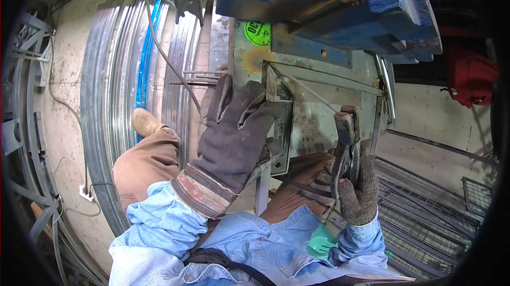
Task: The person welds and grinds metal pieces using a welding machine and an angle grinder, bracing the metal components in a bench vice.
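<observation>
My right hand [361, 193], in a grey knit glove, is closed around a welding electrode holder [349, 150]. From its jaws a thin electrode [311, 92] slants up and left, its tip close to the corner of a metal frame piece [329, 81] on the steel table [313, 129]. My left hand [234, 132], in a thick dark leather glove, lies palm down over the table's left edge, fingers stretched forward and apart. Beside it sits a dark metal angle piece [284, 145]. Several thin rods [199, 77] stick out left of its fingertips; what lies under the palm is hidden.
A large blue metal piece [319, 12] overhangs the table's far side. Long metal profiles [114, 89] lie on the floor at left, with a cable [159, 47] crossing over them. Mesh panels [419, 211] lie at lower right; a red cloth-like item [470, 76] hangs at right.
</observation>
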Demonstrator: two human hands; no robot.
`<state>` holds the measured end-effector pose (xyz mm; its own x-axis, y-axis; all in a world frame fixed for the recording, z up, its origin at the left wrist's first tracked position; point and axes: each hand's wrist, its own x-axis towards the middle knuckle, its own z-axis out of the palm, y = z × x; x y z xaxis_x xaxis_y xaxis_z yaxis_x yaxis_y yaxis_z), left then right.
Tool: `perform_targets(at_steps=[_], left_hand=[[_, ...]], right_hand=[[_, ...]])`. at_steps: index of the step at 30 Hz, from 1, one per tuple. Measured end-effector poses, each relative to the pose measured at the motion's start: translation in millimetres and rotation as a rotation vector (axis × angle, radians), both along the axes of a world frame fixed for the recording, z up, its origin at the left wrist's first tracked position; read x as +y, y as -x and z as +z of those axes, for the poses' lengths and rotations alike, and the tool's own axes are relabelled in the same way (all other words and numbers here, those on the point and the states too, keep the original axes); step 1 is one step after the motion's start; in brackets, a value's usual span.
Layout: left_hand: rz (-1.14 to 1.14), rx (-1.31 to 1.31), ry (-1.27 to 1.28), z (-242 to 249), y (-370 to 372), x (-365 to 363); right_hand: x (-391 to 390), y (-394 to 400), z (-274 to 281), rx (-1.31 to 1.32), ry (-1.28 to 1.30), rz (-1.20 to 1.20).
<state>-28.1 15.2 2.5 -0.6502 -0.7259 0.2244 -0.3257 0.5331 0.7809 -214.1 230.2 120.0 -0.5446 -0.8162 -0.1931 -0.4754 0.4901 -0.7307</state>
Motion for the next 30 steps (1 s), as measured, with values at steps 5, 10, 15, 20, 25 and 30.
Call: perform_targets(at_steps=[5,10,15,20,25,30], left_hand=[[0.009,0.030,-0.009,-1,0,0],[0.019,0.052,-0.025,-3,1,2],[-0.003,0.030,-0.039,1,0,0],[0.031,0.024,-0.006,-9,3,4],[0.065,0.041,0.002,-9,6,6],[0.069,-0.053,0.080,-2,7,6]], right_hand=[[3,2,-4,0.041,0.035,0.015],[2,4,-2,0.088,0.013,0.065],[-1,-1,-4,0.054,0.042,0.004],[-15,-7,9,0.059,0.000,0.011],[0,-4,-3,-0.080,0.058,-0.094],[-1,-3,-5,0.009,0.042,-0.012]])
